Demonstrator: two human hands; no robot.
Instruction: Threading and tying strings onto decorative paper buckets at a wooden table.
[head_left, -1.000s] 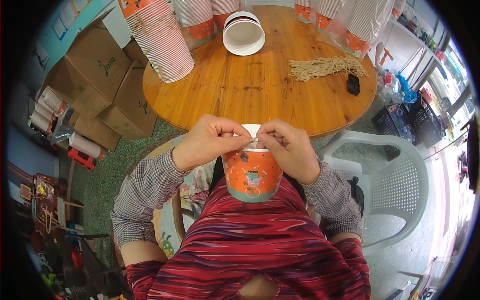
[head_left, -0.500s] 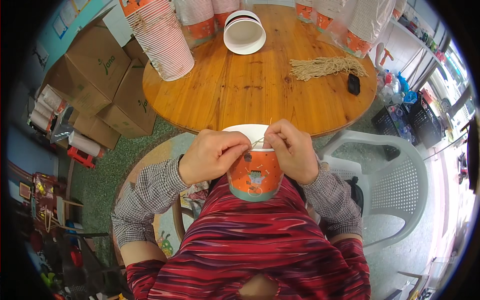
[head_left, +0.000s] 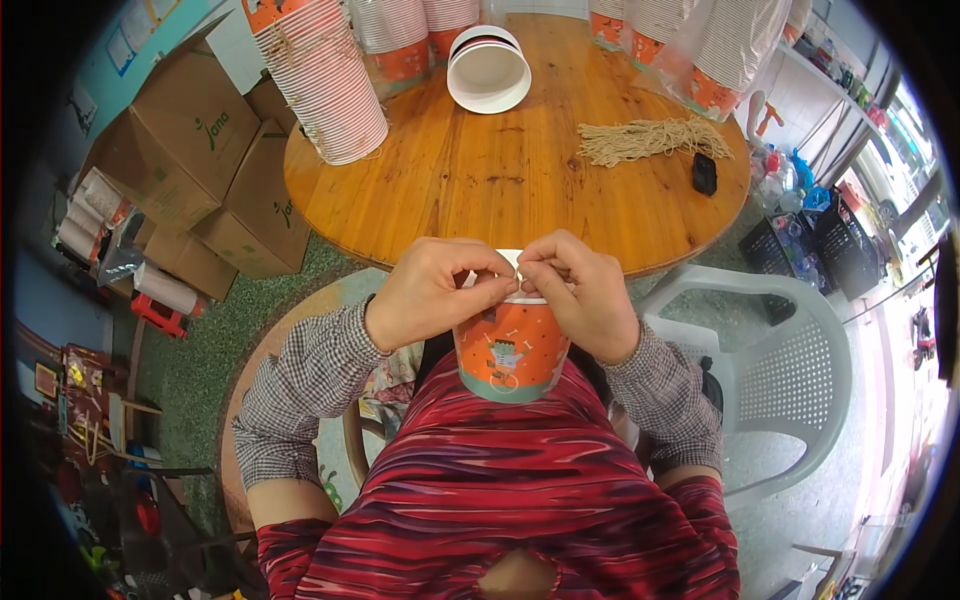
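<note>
An orange paper bucket (head_left: 525,340) with a green base band, white inside and a printed cartoon figure stands at my lap, below the table's near edge. At its rim, a thin tan string (head_left: 519,283) shows between my fingertips. My left hand (head_left: 428,288) pinches one part of it with thumb and forefinger, the knuckles over the rim's left side. My right hand (head_left: 585,295) pinches the string at the right, thumb against forefinger. The two sets of fingertips nearly touch; they hide much of the bucket's opening and how the string runs through the rim.
A round wooden table (head_left: 480,190) lies ahead. It bears a tall stack of buckets (head_left: 335,100), a bucket on its side (head_left: 490,75), a bundle of tan strings (head_left: 640,142) and a small black object (head_left: 705,174). A grey plastic chair (head_left: 790,390) stands right; cardboard boxes (head_left: 190,130) left.
My hands have come closer together over the rim, the left shifting slightly up and right. The bucket has turned a little, and its printed figure sits further left.
</note>
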